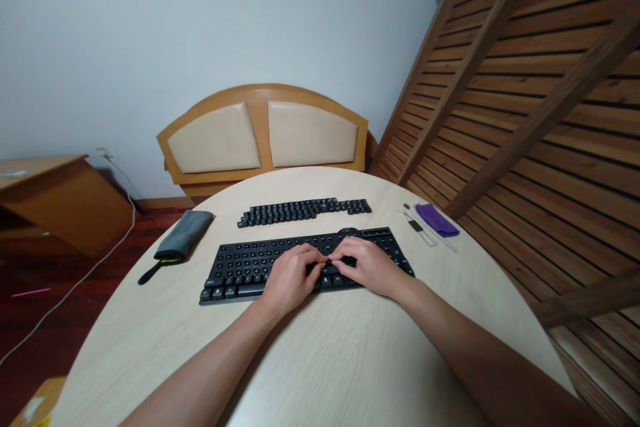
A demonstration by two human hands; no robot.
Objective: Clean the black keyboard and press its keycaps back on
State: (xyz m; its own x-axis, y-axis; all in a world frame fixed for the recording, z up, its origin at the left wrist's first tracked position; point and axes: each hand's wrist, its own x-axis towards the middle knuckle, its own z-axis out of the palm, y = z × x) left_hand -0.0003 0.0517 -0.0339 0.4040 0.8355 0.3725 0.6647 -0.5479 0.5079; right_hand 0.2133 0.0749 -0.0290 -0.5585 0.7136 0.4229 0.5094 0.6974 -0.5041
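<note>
A black computer keyboard (245, 257) lies on the round table, with bare key sockets over most of its upper rows and keycaps along its lower rows. Over its lower middle-right part, my left hand (294, 275) is closed in a pinch of thumb and forefinger. My right hand (367, 267) pinches from the other side, its fingertips almost meeting the left ones. Whatever sits between the fingertips is too small and dark to make out. Behind the keyboard, loose black keycaps (285, 212) are laid out in rows.
At left on the table (320, 353) lies a grey pouch (186, 235) with a black strap. To the right are a purple cloth (437, 220) and a wire keycap puller (419, 228) beside a thin rod. A wooden headboard (263, 127) stands behind; slatted wood (525, 113) leans at right.
</note>
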